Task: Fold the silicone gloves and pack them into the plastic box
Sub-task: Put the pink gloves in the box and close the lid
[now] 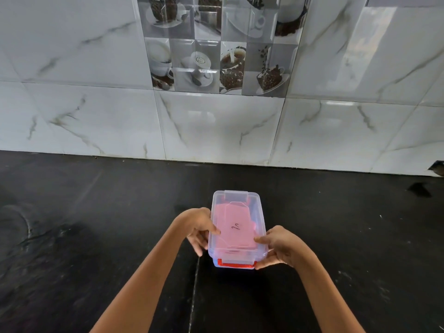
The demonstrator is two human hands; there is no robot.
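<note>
A clear plastic box (pixel 260 219) with its clear lid on stands on the black counter, a red latch (pixel 236 264) at its near end. Pink silicone gloves (pixel 236 228) show through the lid, lying folded inside. My left hand (pixel 199 228) grips the box's left side, thumb on the lid edge. My right hand (pixel 281 247) holds the near right corner, thumb on top and fingers under the rim.
The black stone counter (pixel 96 236) runs to a white marble-tiled wall (pixel 216 126) close behind the box. A seam in the counter (pixel 195 284) runs toward me below the box. A small dark object (pixel 438 168) sits at the far right edge.
</note>
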